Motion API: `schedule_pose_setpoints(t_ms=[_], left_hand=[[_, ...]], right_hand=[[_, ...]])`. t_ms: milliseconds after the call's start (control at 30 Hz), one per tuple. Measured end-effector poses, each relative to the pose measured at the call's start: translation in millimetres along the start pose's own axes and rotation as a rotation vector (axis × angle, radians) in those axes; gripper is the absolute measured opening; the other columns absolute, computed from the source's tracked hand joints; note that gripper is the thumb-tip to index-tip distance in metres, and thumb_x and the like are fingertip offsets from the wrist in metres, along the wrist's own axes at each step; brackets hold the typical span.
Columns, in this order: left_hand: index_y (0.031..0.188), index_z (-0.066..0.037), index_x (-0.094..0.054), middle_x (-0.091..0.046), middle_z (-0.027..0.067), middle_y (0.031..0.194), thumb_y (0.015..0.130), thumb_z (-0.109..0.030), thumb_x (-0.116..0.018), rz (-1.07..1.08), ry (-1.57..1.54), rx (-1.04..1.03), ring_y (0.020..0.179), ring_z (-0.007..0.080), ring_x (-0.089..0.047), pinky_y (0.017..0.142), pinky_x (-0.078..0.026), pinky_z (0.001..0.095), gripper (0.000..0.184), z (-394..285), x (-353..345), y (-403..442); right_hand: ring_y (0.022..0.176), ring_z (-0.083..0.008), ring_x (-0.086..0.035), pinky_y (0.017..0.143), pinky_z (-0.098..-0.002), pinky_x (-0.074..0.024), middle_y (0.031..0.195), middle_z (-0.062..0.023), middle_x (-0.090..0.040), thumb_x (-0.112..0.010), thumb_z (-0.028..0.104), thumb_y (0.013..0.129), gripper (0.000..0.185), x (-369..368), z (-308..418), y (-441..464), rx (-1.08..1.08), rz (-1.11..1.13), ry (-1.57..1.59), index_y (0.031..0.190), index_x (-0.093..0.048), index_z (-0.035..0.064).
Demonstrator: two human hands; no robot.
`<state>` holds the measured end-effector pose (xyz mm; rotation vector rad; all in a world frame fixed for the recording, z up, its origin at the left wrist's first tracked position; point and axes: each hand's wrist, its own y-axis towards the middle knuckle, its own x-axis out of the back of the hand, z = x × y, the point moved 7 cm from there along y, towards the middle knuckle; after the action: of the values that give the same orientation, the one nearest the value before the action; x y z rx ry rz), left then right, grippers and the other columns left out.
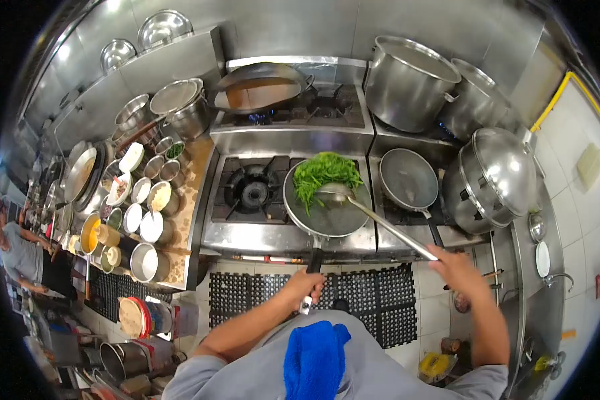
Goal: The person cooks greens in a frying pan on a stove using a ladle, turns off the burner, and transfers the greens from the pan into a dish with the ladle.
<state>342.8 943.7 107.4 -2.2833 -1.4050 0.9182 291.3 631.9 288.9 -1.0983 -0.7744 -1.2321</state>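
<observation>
My left hand (301, 289) is closed round the black handle of a frying pan (327, 223) on the front burner. Green leafy vegetables (327, 175) are heaped at the pan's far side. My right hand (459, 272) grips the long metal handle of a ladle (393, 228), whose bowl sits in the pan against the greens. Right of this pan, a second frying pan (409, 179) rests on its own burner with its handle toward me. To the left is a bare burner (255, 193).
A wok (260, 100) of brown liquid sits over a flame at the back. Large stockpots (412, 83) and a lidded steamer (493, 180) stand on the right. The left counter (192, 233) carries several containers of ingredients. Another person (27, 253) stands at far left.
</observation>
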Motion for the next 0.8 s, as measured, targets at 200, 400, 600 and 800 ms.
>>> schedule_pose_setpoints(t_ms=[200,400,600,800], left_hand=[[0.054,-0.008,-0.046,-0.043,0.0047,0.046,0.08,-0.013,-0.054,0.105,-0.205,0.076,0.039,0.0157,-0.043,0.038,-0.037,0.0291,0.028,-29,4,36],[0.054,-0.007,-0.046,-0.046,0.0053,0.047,0.08,-0.015,-0.054,0.023,-0.079,0.061,0.037,0.0152,-0.046,0.037,-0.039,0.0292,0.028,29,8,9],[0.055,-0.008,-0.047,-0.045,0.0041,0.047,0.08,-0.014,-0.054,0.048,-0.193,0.101,0.039,0.0148,-0.045,0.038,-0.038,0.0286,0.026,-21,10,33],[0.055,-0.008,-0.046,-0.044,0.0063,0.046,0.079,-0.013,-0.054,0.015,-0.128,0.071,0.036,0.0166,-0.045,0.037,-0.039,0.0295,0.025,22,-7,-11]], right_hand=[[0.075,-0.0395,-0.063,0.07,-0.0457,-0.0495,0.083,-0.0202,-0.065,-0.058,0.037,0.088,0.047,7,8,17,0.086,0.051,-0.156,0.133,-0.048,0.0239],[0.078,-0.0375,-0.063,0.07,-0.0444,-0.0487,0.089,-0.016,-0.066,-0.064,0.029,0.085,0.045,-18,10,14,-0.028,-0.021,-0.161,0.128,-0.053,0.0209],[0.079,-0.0381,-0.063,0.071,-0.0438,-0.0503,0.088,-0.0196,-0.066,-0.059,0.037,0.088,0.042,12,13,14,0.092,0.089,-0.134,0.126,-0.056,0.0215],[0.074,-0.0359,-0.064,0.068,-0.0438,-0.0508,0.085,-0.019,-0.066,-0.056,0.035,0.09,0.04,-34,-3,33,-0.035,-0.069,-0.24,0.127,-0.055,0.021]])
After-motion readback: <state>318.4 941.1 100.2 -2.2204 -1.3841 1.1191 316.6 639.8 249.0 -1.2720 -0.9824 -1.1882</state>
